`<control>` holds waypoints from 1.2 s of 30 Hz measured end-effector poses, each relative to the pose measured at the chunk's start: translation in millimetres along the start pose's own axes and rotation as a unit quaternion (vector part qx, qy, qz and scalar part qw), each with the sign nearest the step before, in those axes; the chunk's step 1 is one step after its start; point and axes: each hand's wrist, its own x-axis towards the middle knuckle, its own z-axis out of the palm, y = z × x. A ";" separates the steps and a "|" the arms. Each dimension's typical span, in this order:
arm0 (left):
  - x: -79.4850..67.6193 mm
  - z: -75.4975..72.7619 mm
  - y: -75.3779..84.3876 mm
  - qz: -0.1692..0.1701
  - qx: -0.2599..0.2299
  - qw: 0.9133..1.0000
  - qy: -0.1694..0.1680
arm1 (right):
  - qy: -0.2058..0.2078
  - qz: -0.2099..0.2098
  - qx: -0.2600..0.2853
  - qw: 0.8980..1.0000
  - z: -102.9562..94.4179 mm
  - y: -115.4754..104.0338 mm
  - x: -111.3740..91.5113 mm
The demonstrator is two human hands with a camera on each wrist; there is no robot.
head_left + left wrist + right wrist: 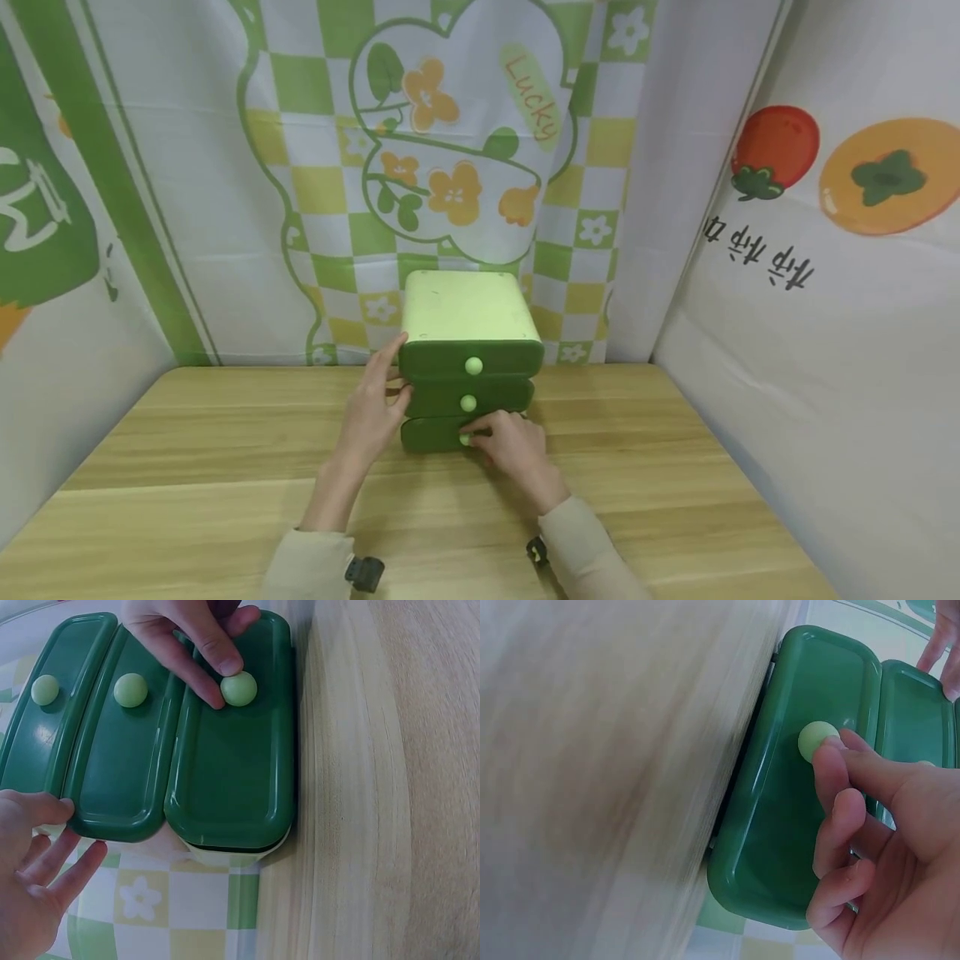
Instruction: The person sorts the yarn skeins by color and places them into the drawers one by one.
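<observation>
A small drawer cabinet [468, 308] with a pale green top and three dark green drawers stands on the table. Its bottom drawer [229, 772] sits slightly forward, with a thin dark gap behind its front. My right hand [513, 446] pinches that drawer's round pale green knob [817, 741] between thumb and index finger. On the cabinet's left side rests my left hand [371, 417], its fingers extended and the thumb touching the edge of the middle drawer [124, 750]. The top drawer [435, 359] looks closed.
Wooden table [187, 467] surface surrounds the cabinet. Behind it hangs a checkered green and yellow cloth [300, 183], and a white printed cloth [825, 333] hangs at the right. Dark wrist devices are on both sleeves [311, 562].
</observation>
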 end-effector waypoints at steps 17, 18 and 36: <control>-0.7 -2.7 -0.2 -0.004 0.011 1.000 -0.007 | 0.011 -0.041 -0.023 0.999 3.0 3.3 1.1; -0.9 -3.1 -0.2 -0.004 0.011 1.000 -0.008 | 0.011 -0.059 -0.032 0.998 2.9 5.6 0.9; 2.1 -15.7 0.4 -0.022 -0.016 0.997 -0.077 | 0.004 -0.131 0.025 0.991 -68.9 43.1 -4.6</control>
